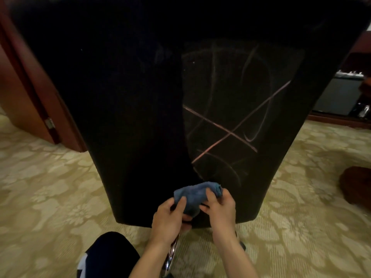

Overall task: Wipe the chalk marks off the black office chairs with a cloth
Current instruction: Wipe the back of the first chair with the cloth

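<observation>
Blue cloth [195, 196], bunched, sits low centre, pinched between left hand [169, 218] and right hand [219, 207], fingers curled into it. Chalk marks [230, 133] lie above and right on the chair [120, 117] back, the right hand nearer them.

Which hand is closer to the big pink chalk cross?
Right. The right hand holds the blue cloth almost directly below the chalk cross; the left hand grips it farther left.
</observation>
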### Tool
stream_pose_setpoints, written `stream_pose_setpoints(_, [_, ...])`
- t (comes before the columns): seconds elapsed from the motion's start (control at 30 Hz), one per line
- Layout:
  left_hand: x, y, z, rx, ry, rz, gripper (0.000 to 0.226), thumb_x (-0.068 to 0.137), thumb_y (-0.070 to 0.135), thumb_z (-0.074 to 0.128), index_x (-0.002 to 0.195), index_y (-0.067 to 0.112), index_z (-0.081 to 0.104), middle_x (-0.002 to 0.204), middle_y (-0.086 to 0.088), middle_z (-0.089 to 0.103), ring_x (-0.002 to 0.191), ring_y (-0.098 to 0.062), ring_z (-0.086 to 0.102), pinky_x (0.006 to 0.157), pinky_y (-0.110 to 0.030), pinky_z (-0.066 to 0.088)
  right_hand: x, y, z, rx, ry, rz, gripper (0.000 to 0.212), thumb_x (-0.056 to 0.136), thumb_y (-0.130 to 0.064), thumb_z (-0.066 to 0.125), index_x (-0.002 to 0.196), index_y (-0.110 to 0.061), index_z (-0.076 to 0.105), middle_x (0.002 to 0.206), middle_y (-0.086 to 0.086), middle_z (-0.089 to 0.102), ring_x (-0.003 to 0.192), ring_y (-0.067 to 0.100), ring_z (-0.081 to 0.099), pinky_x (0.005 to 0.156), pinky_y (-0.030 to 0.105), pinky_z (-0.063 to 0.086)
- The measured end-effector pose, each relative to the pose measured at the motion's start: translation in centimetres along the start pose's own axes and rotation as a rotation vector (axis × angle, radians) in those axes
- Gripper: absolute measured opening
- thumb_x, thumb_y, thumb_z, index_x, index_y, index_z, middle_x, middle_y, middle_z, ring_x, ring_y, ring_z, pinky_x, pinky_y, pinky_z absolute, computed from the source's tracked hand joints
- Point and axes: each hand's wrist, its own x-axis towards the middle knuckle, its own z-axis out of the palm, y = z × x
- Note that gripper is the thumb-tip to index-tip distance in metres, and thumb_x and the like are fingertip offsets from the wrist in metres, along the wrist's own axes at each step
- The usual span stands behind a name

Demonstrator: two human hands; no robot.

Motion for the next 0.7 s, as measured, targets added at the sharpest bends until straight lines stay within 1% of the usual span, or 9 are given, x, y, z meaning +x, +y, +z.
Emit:
stream_pose_setpoints(0.07, [-0.3, 0.8, 0.3, -0.144, -0.016, -0.055, 0.012, 0.097, 0.027, 0.063, 0.108, 0.023, 0.065, 0.093, -0.006, 0.076, 0.081, -0.023, 0.075, 0.068, -0.034, 0.060, 0.2, -0.2, 0.1, -0.006, 0.028, -0.021, 0.010, 0.097, -0.017, 0.060, 0.106, -0.021, 0.060, 0.104, 0.003, 0.070, 0.091, 0.015, 0.072, 0.081, 0.037, 0.061])
stream_pose_setpoints(0.13, [-0.3, 1.5, 0.8, -0.333, 0.016, -0.106, 0.013, 0.096, 0.018, 0.065, 0.110, 0.017, 0.065, 0.101, -0.009, 0.075, 0.089, -0.026, 0.074, 0.071, -0.032, 0.058, 0.4, -0.2, 0.5, 0.032, 0.089, 0.009, 0.022, 0.095, -0.013, 0.064, 0.113, -0.017, 0.052, 0.105, 0.004, 0.065, 0.092, 0.017, 0.070, 0.082, 0.037, 0.060])
stream_pose_setpoints(0.2, [-0.1, 2.1, 1.3, -0.517, 0.066, -0.150, 0.021, 0.095, 0.011, 0.065, 0.115, 0.007, 0.062, 0.109, -0.015, 0.072, 0.097, -0.029, 0.072, 0.075, -0.031, 0.057, 0.5, -0.2, 1.1, 0.203, 0.164, 0.134, 0.031, 0.091, -0.009, 0.068, 0.117, -0.010, 0.049, 0.107, 0.011, 0.064, 0.093, 0.021, 0.069, 0.082, 0.038, 0.059])
stream_pose_setpoints(0.23, [0.0, 2.4, 1.6, -0.594, 0.093, -0.167, 0.023, 0.095, 0.007, 0.064, 0.117, 0.003, 0.060, 0.111, -0.017, 0.070, 0.099, -0.029, 0.070, 0.075, -0.030, 0.056, 0.5, -0.2, 1.4, 0.327, 0.177, 0.223, 0.029, 0.090, -0.006, 0.068, 0.115, -0.004, 0.053, 0.107, 0.017, 0.067, 0.093, 0.025, 0.070, 0.080, 0.038, 0.059])
stream_pose_setpoints(0.3, [0.0, 3.0, 2.2, -0.719, 0.143, -0.206, 0.023, 0.095, 0.001, 0.062, 0.118, -0.003, 0.057, 0.110, -0.020, 0.067, 0.102, -0.030, 0.067, 0.077, -0.030, 0.053, 0.6, -0.1, 1.6, 0.492, 0.138, 0.404, 0.024, 0.091, -0.009, 0.068, 0.112, 0.000, 0.062, 0.104, 0.022, 0.071, 0.092, 0.031, 0.071, 0.074, 0.037, 0.057])
stream_pose_setpoints(0.4, [-0.1, 3.7, 2.8, -0.794, 0.196, -0.220, 0.018, 0.094, -0.003, 0.060, 0.112, -0.002, 0.058, 0.105, -0.019, 0.066, 0.102, -0.031, 0.065, 0.085, -0.035, 0.050, 0.8, 0.0, 1.6, 0.472, 0.053, 0.518, 0.030, 0.093, -0.024, 0.066, 0.116, -0.004, 0.064, 0.105, 0.020, 0.072, 0.091, 0.031, 0.069, 0.071, 0.036, 0.053])
stream_pose_setpoints(0.47, [-0.1, 3.7, 3.0, -0.760, 0.219, -0.191, 0.017, 0.094, -0.001, 0.061, 0.111, -0.001, 0.058, 0.105, -0.019, 0.067, 0.098, -0.029, 0.067, 0.086, -0.036, 0.051, 0.9, -0.2, 1.8, 0.420, 0.061, 0.468, 0.027, 0.096, -0.023, 0.062, 0.117, -0.005, 0.064, 0.106, 0.019, 0.071, 0.094, 0.032, 0.069, 0.072, 0.036, 0.053])
stream_pose_setpoints(0.57, [0.0, 3.3, 2.8, -0.673, 0.219, -0.168, 0.015, 0.094, 0.006, 0.064, 0.109, 0.003, 0.063, 0.102, -0.018, 0.072, 0.095, -0.031, 0.071, 0.087, -0.041, 0.056, 0.4, -0.7, 2.0, 0.284, 0.098, 0.290, 0.022, 0.098, -0.019, 0.059, 0.118, -0.012, 0.063, 0.108, 0.012, 0.071, 0.098, 0.027, 0.068, 0.076, 0.034, 0.052])
stream_pose_setpoints(0.7, [-0.1, 3.2, 2.3, -0.692, 0.215, -0.157, 0.015, 0.094, 0.011, 0.065, 0.108, 0.006, 0.067, 0.100, -0.016, 0.075, 0.095, -0.031, 0.072, 0.094, -0.050, 0.056, -0.3, -1.7, 2.5, 0.127, 0.081, 0.107, 0.018, 0.097, -0.023, 0.062, 0.114, -0.018, 0.063, 0.103, 0.003, 0.072, 0.090, 0.018, 0.070, 0.076, 0.031, 0.056])
